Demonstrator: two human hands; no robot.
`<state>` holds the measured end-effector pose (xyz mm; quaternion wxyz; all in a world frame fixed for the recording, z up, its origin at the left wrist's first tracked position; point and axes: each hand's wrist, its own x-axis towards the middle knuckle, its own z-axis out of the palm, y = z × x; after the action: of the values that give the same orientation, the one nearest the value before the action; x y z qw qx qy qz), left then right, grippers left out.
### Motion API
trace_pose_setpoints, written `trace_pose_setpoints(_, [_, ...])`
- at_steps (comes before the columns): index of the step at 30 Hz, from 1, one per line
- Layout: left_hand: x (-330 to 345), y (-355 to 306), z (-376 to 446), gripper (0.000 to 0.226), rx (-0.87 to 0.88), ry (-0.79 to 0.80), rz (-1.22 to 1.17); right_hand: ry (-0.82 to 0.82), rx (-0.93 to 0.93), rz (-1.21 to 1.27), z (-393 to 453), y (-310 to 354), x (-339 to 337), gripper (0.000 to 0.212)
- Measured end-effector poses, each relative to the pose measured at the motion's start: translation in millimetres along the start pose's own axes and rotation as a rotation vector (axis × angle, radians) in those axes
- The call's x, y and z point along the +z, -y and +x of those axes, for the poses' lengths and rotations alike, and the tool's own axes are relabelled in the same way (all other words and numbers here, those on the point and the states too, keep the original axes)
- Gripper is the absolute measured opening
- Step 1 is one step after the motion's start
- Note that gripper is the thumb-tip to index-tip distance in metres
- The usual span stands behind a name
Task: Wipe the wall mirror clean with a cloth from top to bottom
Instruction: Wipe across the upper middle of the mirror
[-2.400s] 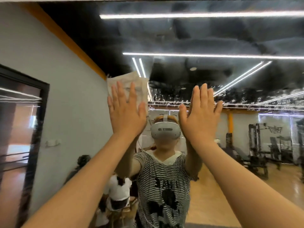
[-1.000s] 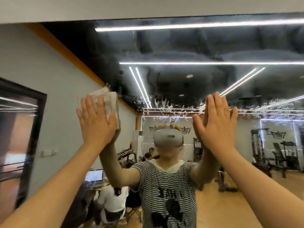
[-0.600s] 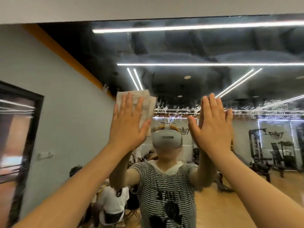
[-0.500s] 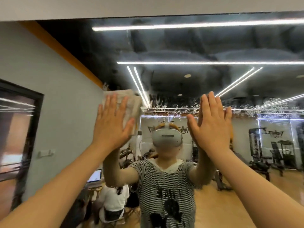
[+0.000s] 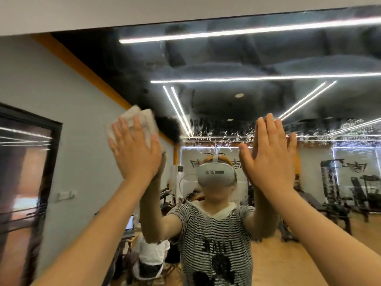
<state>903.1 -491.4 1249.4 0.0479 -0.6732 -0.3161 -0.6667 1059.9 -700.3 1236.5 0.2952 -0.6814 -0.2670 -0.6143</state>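
The wall mirror (image 5: 257, 58) fills nearly the whole view, its top edge running just under a pale strip of wall (image 5: 103, 11). In the glass you see a dark ceiling with long light strips (image 5: 247, 32), a grey side wall with an orange band (image 5: 82, 65), a dark-framed door (image 5: 26, 172) on the left and gym machines (image 5: 340, 186) far right over a wooden floor. A band of white specks and streaks (image 5: 226, 133) crosses the glass at about hand height; whether it is spray or dirt is hard to tell from here.

The person's reflection stands in the middle, in a black-and-white striped shirt (image 5: 214, 240) and a white headset (image 5: 214, 174).

Both bare arms reach up to the glass. The left hand (image 5: 136, 155) lies flat, fingers straight and spread, pressing a pale folded cloth (image 5: 140, 120) against the mirror left of centre, well below its top edge; the cloth's upper part shows above the fingertips. The right hand (image 5: 270, 155) is flat too, fingers straight and close together, palm toward the glass beside the headset's reflection, its grip on nothing.
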Motion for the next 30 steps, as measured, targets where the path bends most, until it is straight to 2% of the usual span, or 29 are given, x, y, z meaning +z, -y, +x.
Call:
trace_pose_setpoints(5, [14.9, -66.1, -33.2, 0.07, 0.373, 0.064, 0.024, 0.01, -0.007, 0.015, 0.2, -1.5, -2.0, 0.074])
trace_pose_setpoints(11, [6.4, -15.4, -13.5, 0.067, 0.6, 0.142, 0.054, 0.042, -0.009, 0.031, 1.2, -3.3, -6.6, 0.075])
trace_pose_setpoints(14, [0.9, 22.5, -1.6, 0.07, 0.472, 0.137, 0.045, 0.036, -0.009, 0.029, 1.4, -4.1, -6.6, 0.074])
trace_pose_setpoints(18, [-1.9, 60.3, 5.5, 0.07, 0.118, 0.04, 0.005, 0.031, -0.011, 0.036, 0.8, -4.4, -5.2, 0.073])
trace_pose_setpoints(23, [1.7, 37.7, -0.7, 0.06, -0.095, -0.016, -0.044, -0.001, -0.008, 0.036, -0.2, -4.3, -1.7, 0.071])
trace_pose_setpoints(27, [2.1, 4.6, -13.2, 0.062, -0.098, -0.011, -0.031, -0.027, -0.006, 0.03, -0.8, -4.2, -0.3, 0.071])
trace_pose_setpoints(30, [6.2, -38.4, -34.6, 0.066, 0.089, 0.017, -0.037, -0.017, -0.004, 0.041, -0.8, -4.1, -0.8, 0.07])
